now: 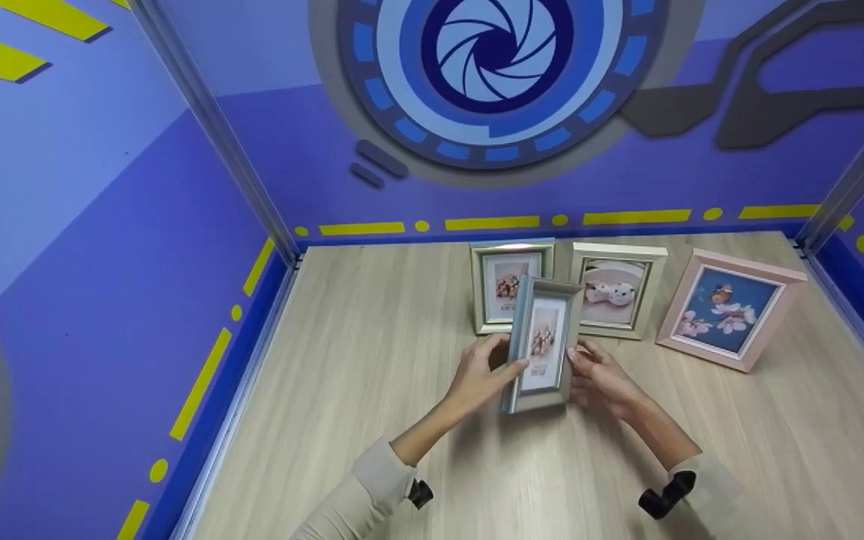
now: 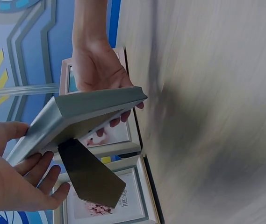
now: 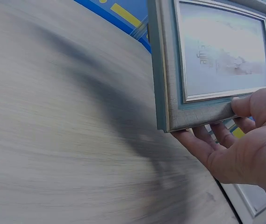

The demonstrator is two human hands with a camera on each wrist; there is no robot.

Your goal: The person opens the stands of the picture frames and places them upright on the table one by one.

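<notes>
- we hold the grey-blue frame [image 1: 542, 345] up off the table [image 1: 372, 390], in front of the row of three standing frames, its picture side towards us.
- our left hand [image 1: 481, 375] grips the frame's left edge, thumb on the front moulding and fingers curled round behind; in the left wrist view those fingers [image 2: 39, 172] lie under the back, near the dark fold-out stand [image 2: 89, 175].
- our right hand [image 1: 601, 375] grips the right edge the same way, thumb [image 3: 254, 105] pressed on the front moulding and fingers [image 3: 203, 140] spread behind it.
- the stand looks swung out from the back, though the wrist views are blurred and we cannot tell how far it is opened.
- to do this well, we judge it best to keep thumbs on the moulding and off the glass, and to keep both grips even so the frame does not twist.
- if we bring it down, the bottom edge and the tip of the stand should meet the table together, with fingers clear of the stand.
- behind it stand the silver frame [image 1: 511, 281], the cream frame [image 1: 619, 289] and the pink frame [image 1: 728, 307]; the silver one is just behind our frame, so we should leave a gap and not knock it.
</notes>
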